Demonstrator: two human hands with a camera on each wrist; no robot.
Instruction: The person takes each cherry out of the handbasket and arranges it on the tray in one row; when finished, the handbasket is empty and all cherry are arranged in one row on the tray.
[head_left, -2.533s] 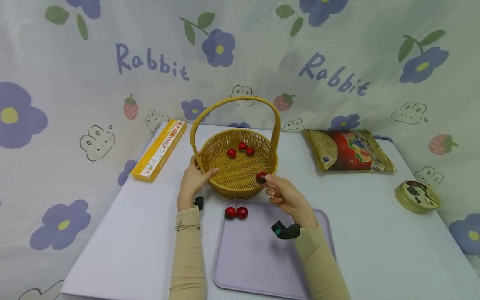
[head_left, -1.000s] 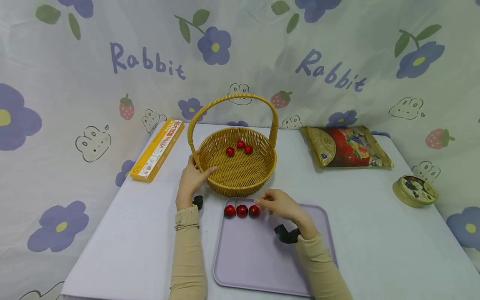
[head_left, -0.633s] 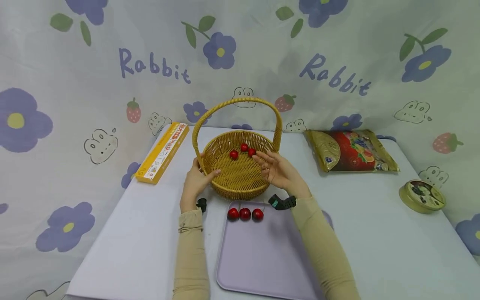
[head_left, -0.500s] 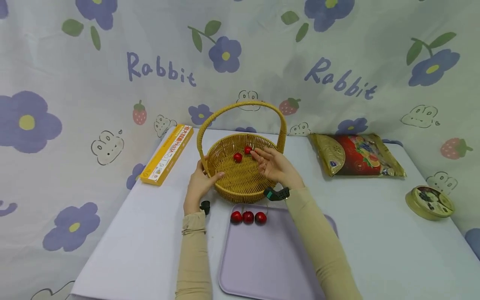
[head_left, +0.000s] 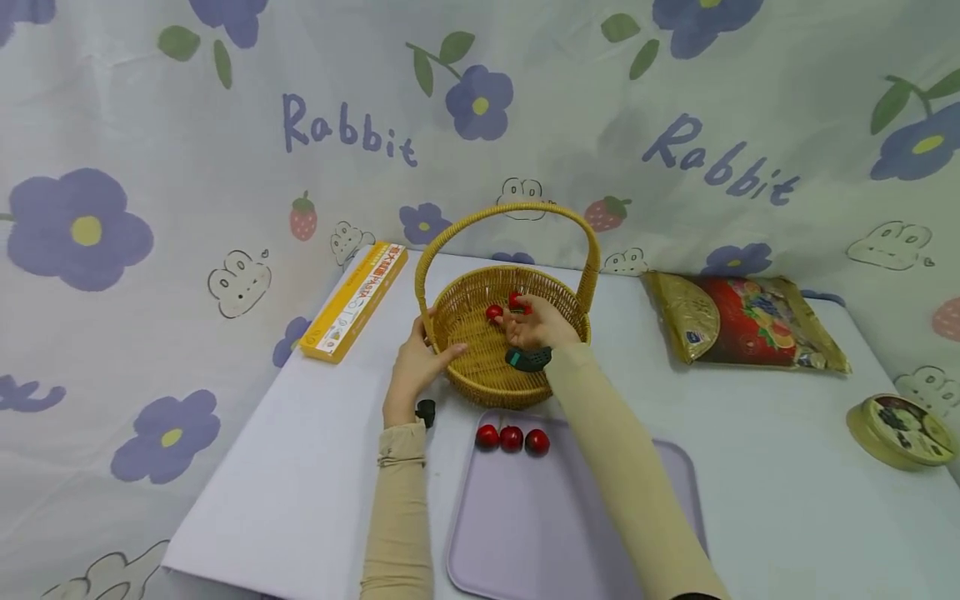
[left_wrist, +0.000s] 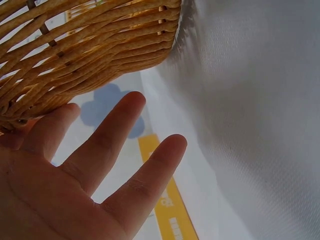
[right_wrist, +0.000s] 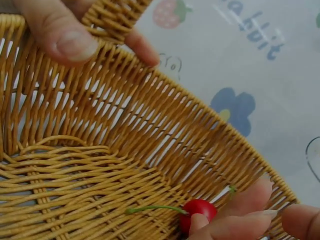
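A woven basket (head_left: 498,397) with a tall arched handle stands behind a lilac tray (head_left: 525,525). My left hand (head_left: 417,367) holds its left rim, thumb inside and fingers outside; in the left wrist view those fingers are spread along the outer wall. My right hand (head_left: 529,327) reaches inside, fingers bent among red cherries, one cherry (head_left: 493,313) just left of the fingertips. In the right wrist view a fingertip overlaps a cherry (right_wrist: 200,209) with a green stem; I cannot tell whether the fingers grip one. Three cherries (head_left: 512,439) line the tray's far left edge.
A yellow pasta box (head_left: 355,302) lies left of the basket. To the right are a gold and red packet (head_left: 742,321) and a round tin (head_left: 903,429). A printed curtain hangs behind the white table (head_left: 300,500).
My right hand has set a cherry on the tray, third in the row there, and moved back into the basket. The left hand keeps its hold. The head view has shifted.
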